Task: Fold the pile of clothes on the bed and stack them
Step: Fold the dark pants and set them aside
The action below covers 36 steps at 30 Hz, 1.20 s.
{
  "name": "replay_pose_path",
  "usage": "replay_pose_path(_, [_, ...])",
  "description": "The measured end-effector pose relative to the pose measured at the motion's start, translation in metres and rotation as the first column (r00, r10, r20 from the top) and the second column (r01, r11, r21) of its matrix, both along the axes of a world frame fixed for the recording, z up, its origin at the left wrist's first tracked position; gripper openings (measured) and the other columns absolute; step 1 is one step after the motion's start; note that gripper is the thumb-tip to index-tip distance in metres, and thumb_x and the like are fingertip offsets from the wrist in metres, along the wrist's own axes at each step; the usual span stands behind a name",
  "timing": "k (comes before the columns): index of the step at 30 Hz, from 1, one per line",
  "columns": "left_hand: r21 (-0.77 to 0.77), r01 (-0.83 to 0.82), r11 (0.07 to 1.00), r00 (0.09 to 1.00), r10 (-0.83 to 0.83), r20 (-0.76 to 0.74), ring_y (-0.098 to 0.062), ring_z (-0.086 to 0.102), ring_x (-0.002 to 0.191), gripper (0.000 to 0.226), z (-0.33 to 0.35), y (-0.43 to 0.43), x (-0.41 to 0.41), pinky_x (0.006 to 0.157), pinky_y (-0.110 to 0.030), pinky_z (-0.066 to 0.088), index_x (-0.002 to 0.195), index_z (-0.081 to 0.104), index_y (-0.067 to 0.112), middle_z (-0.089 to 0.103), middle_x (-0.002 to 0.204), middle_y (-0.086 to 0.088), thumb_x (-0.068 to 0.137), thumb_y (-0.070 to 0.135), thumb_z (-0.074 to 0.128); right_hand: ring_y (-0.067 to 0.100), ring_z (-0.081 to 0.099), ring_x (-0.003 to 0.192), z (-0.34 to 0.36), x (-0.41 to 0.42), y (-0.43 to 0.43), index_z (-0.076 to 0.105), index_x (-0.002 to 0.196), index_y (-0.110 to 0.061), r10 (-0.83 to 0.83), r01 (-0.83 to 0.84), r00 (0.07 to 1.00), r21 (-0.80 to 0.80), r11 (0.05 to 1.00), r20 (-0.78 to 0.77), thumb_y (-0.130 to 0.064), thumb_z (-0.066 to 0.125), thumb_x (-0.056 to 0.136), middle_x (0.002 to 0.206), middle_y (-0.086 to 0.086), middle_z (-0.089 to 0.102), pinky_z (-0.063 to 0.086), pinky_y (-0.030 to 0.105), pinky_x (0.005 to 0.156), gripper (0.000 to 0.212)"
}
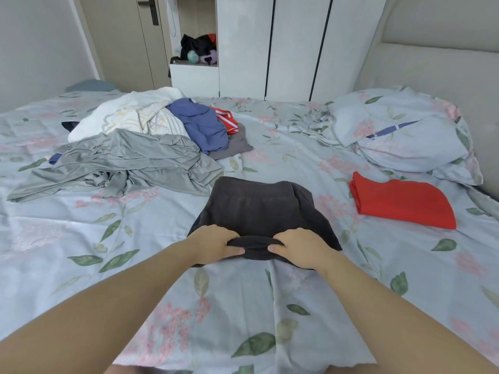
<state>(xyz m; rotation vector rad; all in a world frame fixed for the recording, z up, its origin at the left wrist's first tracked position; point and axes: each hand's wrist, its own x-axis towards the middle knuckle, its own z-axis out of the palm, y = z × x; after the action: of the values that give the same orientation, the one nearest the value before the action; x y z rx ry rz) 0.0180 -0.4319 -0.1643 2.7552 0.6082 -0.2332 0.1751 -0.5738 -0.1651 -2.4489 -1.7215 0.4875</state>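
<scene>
A dark grey garment (pixel 259 209) lies partly folded in the middle of the bed (pixel 81 238). My left hand (pixel 214 242) and my right hand (pixel 303 247) both pinch its near edge, thumbs under the cloth and fingers on top. A folded red garment (pixel 402 202) lies flat to the right, below the pillows. The unfolded pile sits at the back left: a light grey garment (pixel 121 163), a white one (pixel 129 114), a blue one (pixel 202 122), a red-and-white striped one (pixel 226 120) and a grey piece (pixel 235 147).
Two floral pillows (pixel 399 130) lie at the right by the padded headboard (pixel 445 55). White wardrobe doors (pixel 291 44) stand behind the bed, with a niche holding dark items (pixel 199 49). A door (pixel 127 36) is at the back left.
</scene>
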Motion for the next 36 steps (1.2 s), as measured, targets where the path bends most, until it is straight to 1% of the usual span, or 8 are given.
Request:
replay_pose_path(5, [-0.319,0.003,0.948,0.981,-0.065,-0.182,-0.011,0.061,0.083,0.034,0.026,-0.015,-0.017,0.084,-0.028,0.048,0.095,0.068,0.017,0.065,0.089,0.005,0.091,0.048,0.053,0.011,0.035,0.05,0.025,-0.012,-0.027,0.035,0.057,-0.018,-0.095,0.011,0.922,-0.22,0.976,-0.376,-0.037,0.053,0.094,0.055,-0.004,0.036,0.031,0.024,0.056,0.045])
replay_pose_path(9, [-0.528,-0.141,0.837,0.989,0.142,-0.04,-0.005,0.061,0.092,0.029,0.019,-0.013,-0.019,0.081,-0.024,0.054,0.103,0.07,0.021,0.066,0.095,0.014,0.086,0.044,0.062,0.014,0.066,0.079,0.013,-0.009,-0.046,0.066,0.09,-0.017,-0.331,0.32,0.712,-0.134,0.938,-0.619,-0.044,0.049,0.094,0.086,0.001,0.069,0.055,0.03,0.076,0.032])
replay_pose_path(14, [-0.102,-0.462,0.881,0.849,0.472,0.238,-0.021,0.045,0.122,0.053,-0.003,0.01,-0.013,0.099,-0.035,0.041,0.134,0.047,0.025,0.049,0.134,0.0,0.086,0.038,0.064,0.019,0.056,0.098,-0.014,0.012,-0.036,0.051,0.126,-0.013,-0.528,0.663,0.722,0.229,0.712,-0.448,-0.029,0.057,0.091,0.12,0.005,0.054,0.046,0.03,0.085,0.039])
replay_pose_path(18, [-0.349,-0.573,0.742,0.724,0.657,0.208,-0.027,0.045,0.126,0.072,-0.02,0.023,0.0,0.099,-0.037,0.041,0.144,0.03,0.017,0.046,0.139,-0.005,0.084,0.034,0.067,0.026,0.053,0.114,-0.023,0.021,-0.014,0.034,0.14,-0.011,-0.521,0.72,0.604,0.134,0.681,-0.603,-0.033,0.062,0.087,0.132,0.007,0.049,0.046,0.035,0.094,0.064])
replay_pose_path(24, [-0.762,-0.501,0.41,0.557,0.827,0.079,-0.022,0.065,0.093,0.047,-0.039,0.044,0.009,0.085,-0.039,0.053,0.117,0.059,0.009,0.067,0.105,-0.004,0.081,0.036,0.072,0.027,0.054,0.114,-0.036,0.03,0.011,0.041,0.135,-0.01,-0.521,0.765,0.514,0.089,0.638,-0.682,-0.038,0.067,0.083,0.13,0.005,0.053,0.047,0.043,0.097,0.065])
replay_pose_path(27, [-0.741,-0.508,0.438,0.584,0.808,0.078,-0.019,0.061,0.089,0.041,-0.043,0.05,0.012,0.079,-0.035,0.05,0.112,0.054,0.016,0.059,0.096,0.003,0.081,0.038,0.072,0.024,0.054,0.112,-0.037,0.026,0.009,0.047,0.129,-0.015,-0.463,0.726,0.601,0.205,0.656,-0.651,-0.03,0.062,0.089,0.118,-0.004,0.056,0.047,0.037,0.092,0.045])
replay_pose_path(31, [-0.708,-0.514,0.485,0.613,0.785,0.093,-0.024,0.051,0.116,0.053,-0.043,0.052,0.006,0.097,-0.046,0.046,0.094,0.053,0.049,0.058,0.114,0.008,0.049,0.063,0.075,0.015,0.061,0.097,-0.033,0.018,0.0,0.056,0.102,-0.024,-0.263,0.673,0.645,0.371,0.64,-0.717,-0.018,0.06,0.091,0.097,-0.009,0.062,0.052,0.035,0.087,0.013])
replay_pose_path(36, [-0.75,-0.49,0.444,0.631,0.774,0.046,-0.024,0.036,0.13,0.06,-0.026,0.043,0.006,0.107,-0.041,0.035,0.102,0.058,0.04,0.046,0.132,0.0,0.059,0.082,0.058,0.011,0.065,0.087,-0.018,0.013,-0.008,0.061,0.089,-0.027,-0.044,0.718,0.502,0.388,0.578,-0.864,-0.005,0.062,0.088,0.091,-0.008,0.067,0.055,0.033,0.083,0.022])
